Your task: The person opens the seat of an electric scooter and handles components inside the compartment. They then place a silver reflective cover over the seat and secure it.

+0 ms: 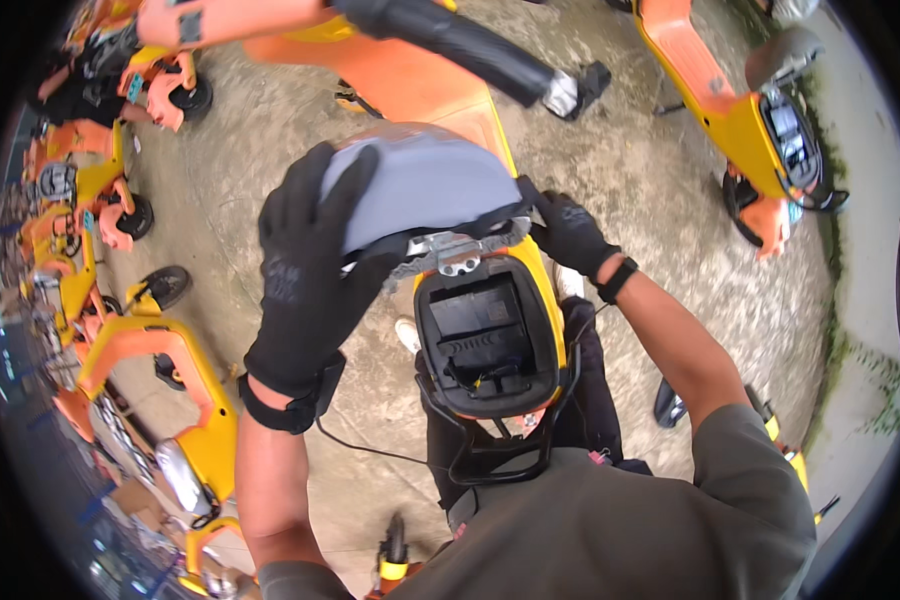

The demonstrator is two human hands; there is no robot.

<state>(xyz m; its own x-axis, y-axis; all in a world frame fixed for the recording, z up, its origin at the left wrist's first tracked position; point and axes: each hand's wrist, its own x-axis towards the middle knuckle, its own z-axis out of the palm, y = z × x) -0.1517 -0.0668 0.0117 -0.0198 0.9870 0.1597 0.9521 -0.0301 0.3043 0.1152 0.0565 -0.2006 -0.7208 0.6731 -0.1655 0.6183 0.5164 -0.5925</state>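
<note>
A grey scooter seat (425, 180) is tilted up at the front of a yellow and orange scooter (450, 90). My left hand (310, 265), in a black glove, grips its left side with the thumb at the lower edge and fingers over the top. My black-gloved right hand (573, 232) holds the seat's right edge. A metal hinge bracket (458, 253) shows below the seat's underside. Under it lies the uncovered storage well (430, 370), with a dark block (478, 315) and some wires (480, 378) inside. The seat hides part of the scooter's body.
The scooter's handlebar (460, 50) crosses the top. Another yellow and orange scooter (740, 120) stands at the right by a pale wall (875, 210). Several more scooters (95, 195) line the left side. A black rear rail (500, 465) is close to my body. The concrete floor (620, 140) looks stained.
</note>
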